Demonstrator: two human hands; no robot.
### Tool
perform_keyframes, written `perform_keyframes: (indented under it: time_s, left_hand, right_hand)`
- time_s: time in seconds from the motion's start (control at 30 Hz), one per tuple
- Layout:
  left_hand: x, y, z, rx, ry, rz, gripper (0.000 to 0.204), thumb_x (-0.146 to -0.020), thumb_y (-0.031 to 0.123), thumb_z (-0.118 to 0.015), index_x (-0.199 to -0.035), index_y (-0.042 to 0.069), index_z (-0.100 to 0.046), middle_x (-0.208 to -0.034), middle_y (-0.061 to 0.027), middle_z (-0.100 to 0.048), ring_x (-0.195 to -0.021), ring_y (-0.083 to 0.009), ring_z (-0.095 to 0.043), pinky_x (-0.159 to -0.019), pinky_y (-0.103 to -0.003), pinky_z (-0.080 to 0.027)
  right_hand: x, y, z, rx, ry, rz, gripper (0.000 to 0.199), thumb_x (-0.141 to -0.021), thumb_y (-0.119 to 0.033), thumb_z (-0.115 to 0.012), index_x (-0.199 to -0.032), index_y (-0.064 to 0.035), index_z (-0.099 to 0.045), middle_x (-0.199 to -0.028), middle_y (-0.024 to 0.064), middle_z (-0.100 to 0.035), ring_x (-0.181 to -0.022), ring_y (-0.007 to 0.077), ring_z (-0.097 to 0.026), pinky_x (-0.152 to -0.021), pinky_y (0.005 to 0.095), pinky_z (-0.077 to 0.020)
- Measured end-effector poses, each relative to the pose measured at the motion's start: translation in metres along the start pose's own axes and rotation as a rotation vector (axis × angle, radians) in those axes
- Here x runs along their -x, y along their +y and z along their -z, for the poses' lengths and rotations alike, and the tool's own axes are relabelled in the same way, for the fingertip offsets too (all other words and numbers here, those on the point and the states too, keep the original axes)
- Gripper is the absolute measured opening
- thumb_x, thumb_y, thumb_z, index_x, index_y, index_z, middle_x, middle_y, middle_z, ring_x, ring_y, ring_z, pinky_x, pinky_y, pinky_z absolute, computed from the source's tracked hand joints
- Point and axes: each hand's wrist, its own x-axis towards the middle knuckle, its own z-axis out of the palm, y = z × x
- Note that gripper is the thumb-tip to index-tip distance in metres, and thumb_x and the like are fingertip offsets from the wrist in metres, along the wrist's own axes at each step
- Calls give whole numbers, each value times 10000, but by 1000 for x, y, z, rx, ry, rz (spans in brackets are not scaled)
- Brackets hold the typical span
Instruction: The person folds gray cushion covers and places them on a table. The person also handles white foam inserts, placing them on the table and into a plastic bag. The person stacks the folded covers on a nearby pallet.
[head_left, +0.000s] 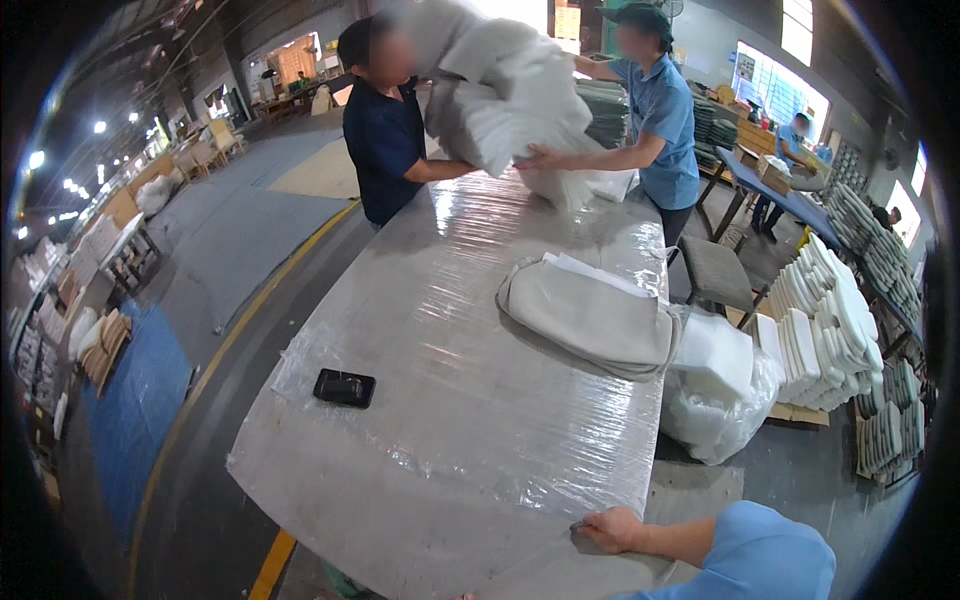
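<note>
My right hand rests on the near right part of the table, its fingers closed. A small dark thing shows at its fingertips, too small to name. Of my left hand only a sliver of skin shows at the lower edge; its fingers are hidden. Clear plastic film covers much of the tabletop. A black phone lies on the left side. Farther off, to the right, lies a flat grey-beige fabric cover with a white piece under its far edge.
Across the table, a person in dark blue and a person in light blue hold a big bundle of white padding. On the right stand a bag of white foam, stacked white pads and a dark stool.
</note>
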Motion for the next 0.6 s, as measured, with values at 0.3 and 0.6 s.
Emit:
perform_keyframes:
  time_s: [0.3,0.6]
  left_hand:
    - [1,-1,3,0,-12,-12,521,-1056,523,-431,-1226,97,-678,-1106,-309,-687,-1082,-540,-621,-905,-614,-481]
    - [7,6,6,33,-1,8,535,-1058,533,-422,-1225,96,-682,-1105,-307,-689,-1085,-539,-623,-904,-613,-482]
  right_hand:
    - [1,3,-5,10,28,8,401,-993,-503,-547,-1022,-135,-703,-853,196,-724,-843,434,-696,-746,548,-538]
    - [-2,2,-5,35,0,10,354,-1004,-471,-542,-1117,-190,-725,-958,168,-737,-891,407,-704,-767,528,-547]
